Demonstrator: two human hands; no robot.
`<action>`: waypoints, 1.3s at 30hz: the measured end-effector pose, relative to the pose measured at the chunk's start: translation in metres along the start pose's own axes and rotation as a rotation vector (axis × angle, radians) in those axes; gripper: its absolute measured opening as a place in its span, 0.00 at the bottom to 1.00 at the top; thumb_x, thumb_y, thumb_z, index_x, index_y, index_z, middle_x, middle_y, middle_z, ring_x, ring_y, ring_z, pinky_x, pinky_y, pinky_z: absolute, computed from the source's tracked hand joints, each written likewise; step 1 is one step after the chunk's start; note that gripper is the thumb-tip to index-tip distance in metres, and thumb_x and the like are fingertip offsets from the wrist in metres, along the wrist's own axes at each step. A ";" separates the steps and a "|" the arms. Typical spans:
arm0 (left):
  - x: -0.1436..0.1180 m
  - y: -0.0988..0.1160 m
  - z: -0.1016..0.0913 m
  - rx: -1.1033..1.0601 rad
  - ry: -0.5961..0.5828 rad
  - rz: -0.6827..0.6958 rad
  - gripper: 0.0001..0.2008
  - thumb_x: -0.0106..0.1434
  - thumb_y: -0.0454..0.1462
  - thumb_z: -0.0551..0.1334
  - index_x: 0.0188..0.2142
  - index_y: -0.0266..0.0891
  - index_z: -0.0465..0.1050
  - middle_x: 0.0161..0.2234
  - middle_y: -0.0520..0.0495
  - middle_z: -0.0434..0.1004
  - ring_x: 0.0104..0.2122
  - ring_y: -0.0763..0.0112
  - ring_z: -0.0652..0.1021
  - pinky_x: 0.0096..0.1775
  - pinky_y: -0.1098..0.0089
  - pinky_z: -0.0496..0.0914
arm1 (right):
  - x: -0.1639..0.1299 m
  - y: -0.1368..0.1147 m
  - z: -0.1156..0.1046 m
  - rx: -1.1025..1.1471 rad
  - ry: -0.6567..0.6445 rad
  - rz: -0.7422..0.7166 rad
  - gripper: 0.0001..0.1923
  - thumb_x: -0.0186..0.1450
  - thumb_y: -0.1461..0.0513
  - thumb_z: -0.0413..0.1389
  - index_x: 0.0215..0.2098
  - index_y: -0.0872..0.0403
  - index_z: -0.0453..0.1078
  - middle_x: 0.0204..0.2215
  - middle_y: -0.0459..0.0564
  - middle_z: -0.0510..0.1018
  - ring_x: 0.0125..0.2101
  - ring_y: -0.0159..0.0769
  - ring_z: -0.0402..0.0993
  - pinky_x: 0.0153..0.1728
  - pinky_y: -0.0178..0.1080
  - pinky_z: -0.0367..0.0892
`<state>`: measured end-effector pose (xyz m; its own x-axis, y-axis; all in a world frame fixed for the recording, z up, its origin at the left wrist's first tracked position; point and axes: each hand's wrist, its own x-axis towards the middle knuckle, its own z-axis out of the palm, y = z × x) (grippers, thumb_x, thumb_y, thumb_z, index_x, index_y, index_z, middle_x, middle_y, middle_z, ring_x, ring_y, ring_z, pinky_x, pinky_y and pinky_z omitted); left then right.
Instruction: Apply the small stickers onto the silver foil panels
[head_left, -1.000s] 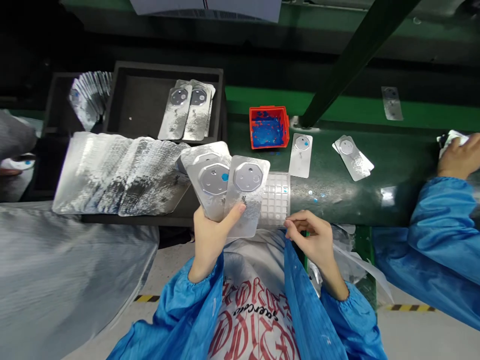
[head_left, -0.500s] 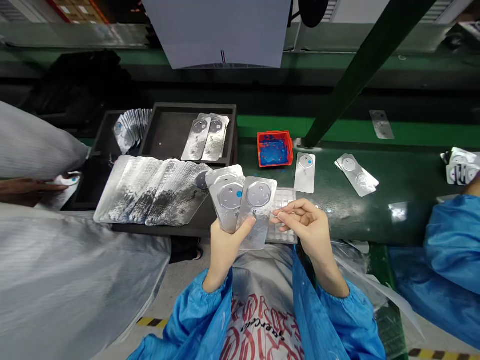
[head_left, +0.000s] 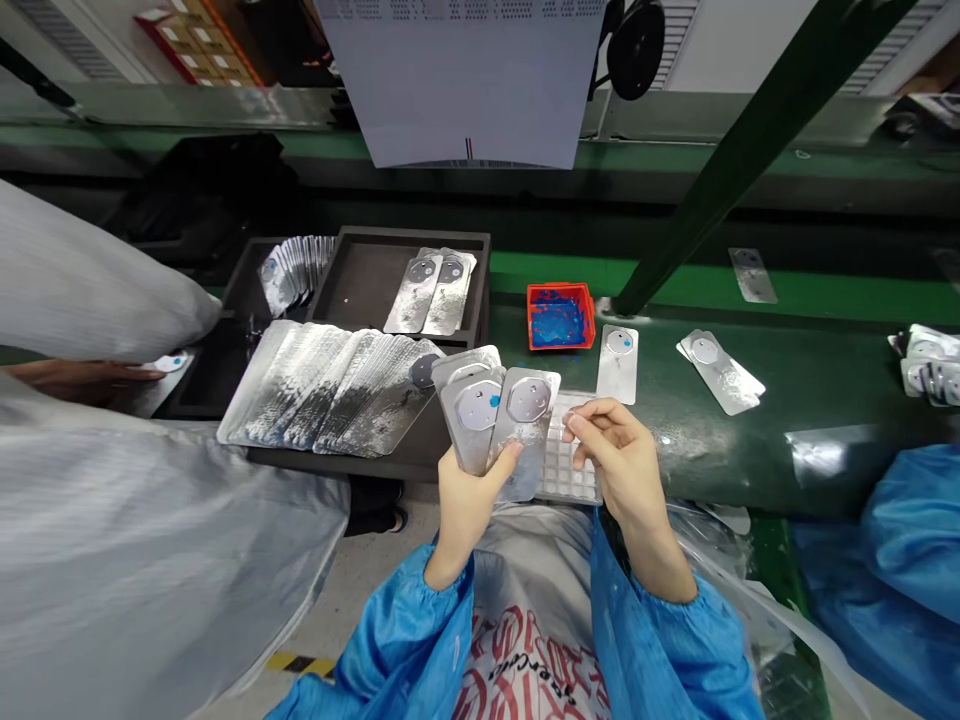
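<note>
My left hand (head_left: 463, 508) is closed around several fanned silver phone back panels (head_left: 523, 460), its thumb lying across the front one. Each panel has a round camera area near the top, and a blue dot shows on one of them. My right hand (head_left: 621, 462) is just right of the panels, thumb and fingertips pinched together; anything between them is too small to make out. Beneath that hand lies a clear gridded plastic tray (head_left: 562, 482), partly covered by the panels and fingers.
Left of me are a long row of overlapping panels (head_left: 330, 400) and a black tray (head_left: 412, 240) holding more. A red bin (head_left: 560, 346) with blue contents stands ahead. Loose panels (head_left: 716, 368) lie rightward beside a green post (head_left: 697, 210). Co-workers' sleeves (head_left: 97, 280) flank me.
The camera view has shifted, so the bench appears lower and further right. My right fingertips have drawn slightly away from the front panel; my left hand keeps the fanned panels.
</note>
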<state>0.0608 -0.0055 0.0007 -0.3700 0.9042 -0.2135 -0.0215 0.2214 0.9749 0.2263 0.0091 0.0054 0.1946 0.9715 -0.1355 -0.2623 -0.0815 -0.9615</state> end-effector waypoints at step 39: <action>-0.001 -0.017 0.003 0.096 -0.009 0.264 0.11 0.51 0.45 0.76 0.25 0.40 0.85 0.26 0.42 0.88 0.27 0.54 0.88 0.34 0.61 0.84 | 0.013 -0.007 0.010 -0.055 -0.099 0.066 0.25 0.51 0.44 0.79 0.29 0.52 0.76 0.24 0.46 0.81 0.22 0.32 0.76 0.26 0.37 0.80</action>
<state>0.0642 -0.0093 -0.0155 -0.3428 0.9383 0.0457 0.1625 0.0113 0.9866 0.2217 0.0244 0.0127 0.0836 0.9807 -0.1768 -0.2189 -0.1550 -0.9634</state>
